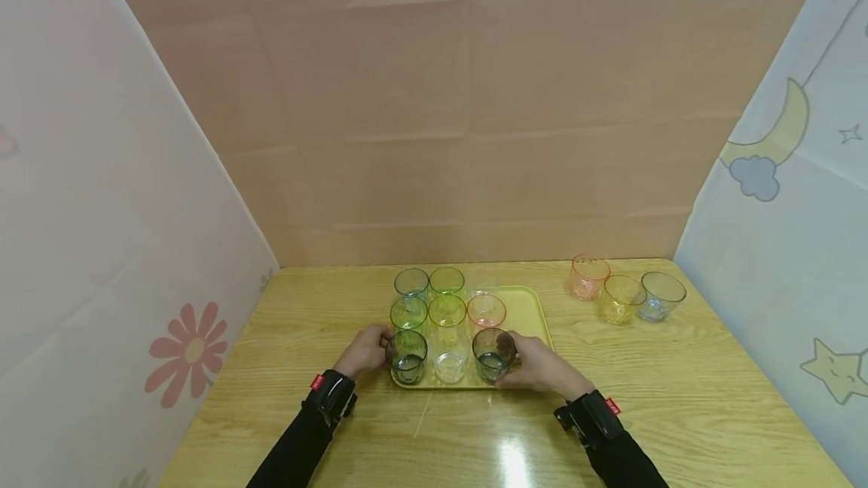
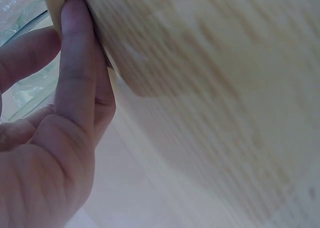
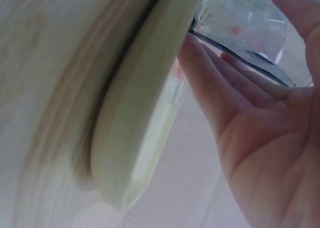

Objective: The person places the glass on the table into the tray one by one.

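Note:
My right hand (image 1: 539,364) grips a dark grey glass (image 1: 493,356) at the front of a yellow tray (image 1: 525,311); in the right wrist view its fingers (image 3: 210,78) curl around the glass's side above the tray rim (image 3: 135,118). At the tray's left edge, my left hand (image 1: 365,351) pinches the rim (image 2: 56,3) with its fingertips, next to a dark green glass (image 1: 407,360). Between the two dark glasses stands a clear glass (image 1: 450,364). Behind them are a green glass (image 1: 409,315), a yellow glass (image 1: 447,312) and a pink-rimmed glass (image 1: 487,312).
At the tray's back stand a blue-grey glass (image 1: 411,283), a light green glass (image 1: 447,281) and a faint clear glass (image 1: 484,285). Right of the tray, a pink glass (image 1: 588,279), an amber glass (image 1: 620,300) and a bluish glass (image 1: 661,297) sit on the wooden table (image 1: 678,398).

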`<state>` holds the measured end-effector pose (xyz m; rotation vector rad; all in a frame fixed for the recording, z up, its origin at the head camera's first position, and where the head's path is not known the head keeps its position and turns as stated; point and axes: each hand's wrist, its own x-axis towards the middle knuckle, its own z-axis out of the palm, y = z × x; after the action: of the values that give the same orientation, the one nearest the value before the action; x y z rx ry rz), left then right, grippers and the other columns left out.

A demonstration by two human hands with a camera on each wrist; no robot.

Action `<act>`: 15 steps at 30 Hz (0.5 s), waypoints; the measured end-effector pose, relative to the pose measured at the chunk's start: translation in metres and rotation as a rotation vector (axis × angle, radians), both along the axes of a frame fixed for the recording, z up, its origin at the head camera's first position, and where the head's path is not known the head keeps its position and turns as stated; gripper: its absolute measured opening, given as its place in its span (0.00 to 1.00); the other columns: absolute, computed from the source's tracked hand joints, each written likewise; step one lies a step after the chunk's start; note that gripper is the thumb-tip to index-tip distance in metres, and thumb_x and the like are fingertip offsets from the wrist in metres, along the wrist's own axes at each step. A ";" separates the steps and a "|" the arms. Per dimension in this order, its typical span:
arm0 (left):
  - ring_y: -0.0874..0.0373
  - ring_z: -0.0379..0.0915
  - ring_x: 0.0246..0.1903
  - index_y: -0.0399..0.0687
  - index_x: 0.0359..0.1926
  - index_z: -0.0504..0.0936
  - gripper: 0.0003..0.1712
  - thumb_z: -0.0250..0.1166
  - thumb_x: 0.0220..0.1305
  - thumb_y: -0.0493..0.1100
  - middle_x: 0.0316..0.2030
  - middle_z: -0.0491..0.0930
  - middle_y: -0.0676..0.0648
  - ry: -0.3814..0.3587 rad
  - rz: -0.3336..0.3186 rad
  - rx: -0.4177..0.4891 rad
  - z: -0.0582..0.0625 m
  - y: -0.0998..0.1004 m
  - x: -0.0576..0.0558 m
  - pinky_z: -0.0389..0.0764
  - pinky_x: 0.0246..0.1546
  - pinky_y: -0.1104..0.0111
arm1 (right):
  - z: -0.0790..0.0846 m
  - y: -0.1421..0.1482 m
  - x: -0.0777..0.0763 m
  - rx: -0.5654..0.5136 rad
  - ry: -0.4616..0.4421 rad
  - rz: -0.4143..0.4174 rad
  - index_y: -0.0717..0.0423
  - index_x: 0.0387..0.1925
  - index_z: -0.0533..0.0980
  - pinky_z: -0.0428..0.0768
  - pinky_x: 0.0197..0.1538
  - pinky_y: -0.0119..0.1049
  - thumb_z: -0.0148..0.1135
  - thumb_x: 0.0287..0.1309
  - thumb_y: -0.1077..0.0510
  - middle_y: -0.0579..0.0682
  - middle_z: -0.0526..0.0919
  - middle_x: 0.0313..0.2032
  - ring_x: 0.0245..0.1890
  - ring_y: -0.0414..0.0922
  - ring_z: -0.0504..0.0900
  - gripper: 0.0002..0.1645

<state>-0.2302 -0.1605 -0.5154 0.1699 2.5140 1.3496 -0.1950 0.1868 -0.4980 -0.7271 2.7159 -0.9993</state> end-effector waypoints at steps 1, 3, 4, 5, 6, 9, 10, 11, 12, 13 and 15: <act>0.55 0.74 0.31 0.30 0.43 0.77 0.15 0.52 0.57 0.19 0.29 0.73 0.43 0.002 0.000 0.000 0.000 0.000 0.000 0.81 0.26 0.65 | 0.001 0.000 0.000 -0.004 -0.003 0.003 0.60 0.48 0.75 0.82 0.46 0.37 0.81 0.39 0.51 0.54 0.83 0.44 0.44 0.49 0.83 0.35; 0.55 0.74 0.31 0.31 0.43 0.77 0.15 0.52 0.57 0.20 0.29 0.73 0.43 0.002 0.003 0.009 -0.001 0.000 0.001 0.81 0.26 0.65 | 0.001 -0.002 0.000 -0.010 -0.006 0.002 0.60 0.48 0.75 0.82 0.44 0.36 0.81 0.40 0.51 0.53 0.83 0.44 0.43 0.49 0.83 0.35; 0.55 0.74 0.31 0.31 0.43 0.77 0.15 0.52 0.57 0.20 0.29 0.73 0.43 0.005 0.000 0.010 -0.001 0.000 0.001 0.81 0.26 0.65 | 0.001 -0.002 0.000 -0.011 -0.003 0.000 0.60 0.48 0.75 0.82 0.43 0.36 0.81 0.39 0.50 0.53 0.83 0.43 0.43 0.49 0.83 0.35; 0.55 0.74 0.31 0.31 0.42 0.77 0.14 0.52 0.57 0.19 0.29 0.73 0.43 0.008 -0.001 0.009 -0.002 0.000 0.001 0.81 0.26 0.65 | 0.001 -0.003 0.001 -0.011 -0.003 -0.003 0.60 0.47 0.75 0.82 0.43 0.36 0.81 0.39 0.50 0.53 0.83 0.43 0.42 0.48 0.83 0.34; 0.55 0.74 0.31 0.31 0.42 0.77 0.14 0.52 0.57 0.19 0.29 0.73 0.43 0.009 -0.002 0.009 -0.002 0.000 0.001 0.81 0.26 0.65 | 0.001 -0.003 0.001 -0.007 0.000 -0.006 0.59 0.47 0.75 0.81 0.41 0.35 0.81 0.39 0.50 0.52 0.83 0.42 0.42 0.48 0.83 0.34; 0.55 0.74 0.31 0.31 0.41 0.77 0.14 0.52 0.56 0.19 0.28 0.73 0.44 0.011 -0.005 0.001 -0.002 0.000 0.001 0.80 0.26 0.65 | -0.001 -0.005 0.001 0.010 0.015 -0.020 0.58 0.46 0.75 0.80 0.41 0.34 0.81 0.38 0.49 0.51 0.83 0.42 0.41 0.45 0.82 0.34; 0.55 0.73 0.31 0.32 0.41 0.77 0.14 0.52 0.56 0.19 0.27 0.72 0.45 0.015 -0.004 -0.005 -0.002 -0.001 0.000 0.80 0.27 0.66 | -0.001 -0.005 0.001 0.016 0.020 -0.027 0.57 0.46 0.75 0.80 0.41 0.34 0.82 0.37 0.48 0.50 0.84 0.42 0.41 0.45 0.82 0.35; 0.55 0.73 0.30 0.32 0.41 0.77 0.14 0.52 0.56 0.19 0.27 0.72 0.45 0.017 -0.003 -0.010 -0.002 -0.001 0.001 0.79 0.27 0.66 | -0.001 -0.005 0.001 0.020 0.020 -0.032 0.57 0.47 0.75 0.81 0.40 0.35 0.82 0.36 0.48 0.50 0.84 0.42 0.41 0.45 0.82 0.36; 0.55 0.72 0.30 0.32 0.40 0.77 0.14 0.52 0.56 0.19 0.27 0.71 0.45 0.019 -0.003 -0.013 -0.001 0.000 0.001 0.78 0.27 0.66 | -0.001 -0.004 0.001 0.019 0.013 -0.037 0.58 0.48 0.75 0.81 0.41 0.36 0.82 0.36 0.47 0.50 0.84 0.42 0.41 0.45 0.83 0.37; 0.55 0.71 0.30 0.32 0.40 0.77 0.14 0.52 0.56 0.19 0.27 0.70 0.45 0.022 -0.003 -0.017 -0.001 0.000 0.001 0.78 0.27 0.66 | 0.000 -0.003 0.001 0.016 -0.001 -0.043 0.58 0.50 0.75 0.82 0.43 0.37 0.82 0.36 0.47 0.50 0.84 0.43 0.42 0.46 0.83 0.39; 0.55 0.69 0.30 0.32 0.40 0.77 0.14 0.52 0.56 0.19 0.27 0.70 0.45 0.024 -0.004 -0.019 0.000 0.000 0.001 0.77 0.27 0.66 | 0.004 0.000 0.002 0.001 -0.041 -0.052 0.60 0.54 0.73 0.83 0.46 0.41 0.82 0.36 0.47 0.53 0.83 0.46 0.45 0.50 0.84 0.44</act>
<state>-0.2295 -0.1608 -0.5159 0.1880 2.5445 1.3289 -0.1932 0.1871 -0.4945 -0.6313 2.7134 -1.0118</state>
